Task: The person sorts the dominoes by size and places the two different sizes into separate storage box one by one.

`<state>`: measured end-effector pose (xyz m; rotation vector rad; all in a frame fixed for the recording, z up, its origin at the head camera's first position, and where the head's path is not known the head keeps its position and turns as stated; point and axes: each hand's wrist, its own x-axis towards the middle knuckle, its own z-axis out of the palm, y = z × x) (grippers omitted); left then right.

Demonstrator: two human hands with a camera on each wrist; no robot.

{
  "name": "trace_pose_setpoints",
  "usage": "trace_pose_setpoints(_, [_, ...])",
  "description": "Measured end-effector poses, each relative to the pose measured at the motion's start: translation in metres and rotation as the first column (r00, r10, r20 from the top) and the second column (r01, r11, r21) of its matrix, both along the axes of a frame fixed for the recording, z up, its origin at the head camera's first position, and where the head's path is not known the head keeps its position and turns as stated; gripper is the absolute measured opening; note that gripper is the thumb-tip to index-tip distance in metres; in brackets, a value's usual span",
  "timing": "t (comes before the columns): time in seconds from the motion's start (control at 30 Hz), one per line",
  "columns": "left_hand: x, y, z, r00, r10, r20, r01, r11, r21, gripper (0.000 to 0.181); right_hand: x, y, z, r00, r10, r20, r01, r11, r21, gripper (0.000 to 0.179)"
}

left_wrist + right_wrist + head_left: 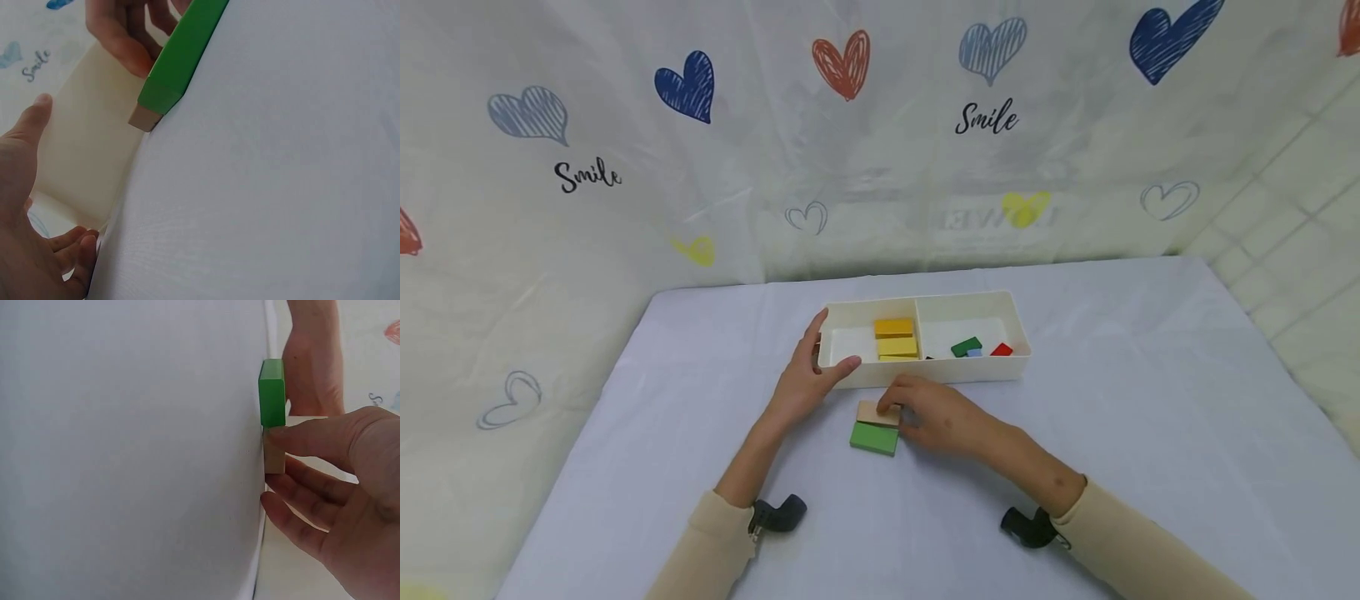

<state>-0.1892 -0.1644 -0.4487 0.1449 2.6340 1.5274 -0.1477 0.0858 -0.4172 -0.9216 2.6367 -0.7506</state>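
My left hand (pixel 805 379) holds the left end of a white two-compartment box (pixel 955 369), with the thumb at its front wall and the fingers round the end. In front of the box, my right hand (pixel 943 415) pinches a plain wooden block (pixel 869 412) at its right end. That block lies against the long side of a green block (pixel 874 438) on the table. The right wrist view shows the thumb and fingers on the wooden block (pixel 275 459), with the green block (pixel 272 400) touching it.
Several yellow blocks (pixel 895 346) lie in the box's left compartment. The right compartment holds a dark green piece (pixel 966 347), a blue piece (pixel 973 352) and a red piece (pixel 1002 350). A white cloth (pixel 1112 400) covers the table, and a curtain printed with hearts (pixel 880 150) hangs behind.
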Motion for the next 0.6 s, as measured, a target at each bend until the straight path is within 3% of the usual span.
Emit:
trace_pose_setpoints(0.23, [-0.001, -0.001, 0.0, 1.0, -0.005, -0.007, 0.005, 1.0, -0.001, 0.095, 0.0, -0.006, 0.001, 1.0, 0.012, -0.029, -0.012, 1.0, 0.022, 0.03])
trace_pose_setpoints(0.6, [-0.002, -0.001, -0.001, 1.0, -0.006, -0.007, 0.006, 1.0, -0.005, 0.095, 0.001, -0.012, 0.0, 0.997, -0.064, -0.046, 0.065, 0.997, 0.04, 0.029])
